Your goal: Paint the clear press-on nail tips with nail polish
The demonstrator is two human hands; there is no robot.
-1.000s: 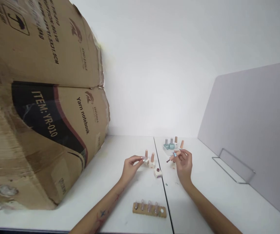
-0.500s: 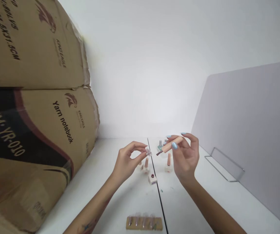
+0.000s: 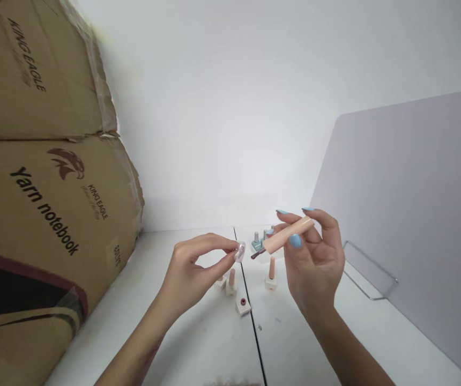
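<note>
Polish brush [image 3: 289, 235] sits clamped between thumb and fingers of the right hand [image 3: 314, 257], long axis slanting down-left, dark tip aimed at a clear vial [image 3: 239, 252]. The left hand [image 3: 190, 273] pinches that vial. Tip and vial are near, not touching.

Your one camera rides on your head, facing forward and tipped down, so it looks from just above and behind your left hand [image 3: 190, 273] and right hand [image 3: 314, 262], which sit close in the lower middle of the view. The white table [image 3: 202, 343] runs away from you, with a cardboard carton [image 3: 41, 187] looming near on the left and a pale grey partition [image 3: 407, 177] farther off on the right.
</note>
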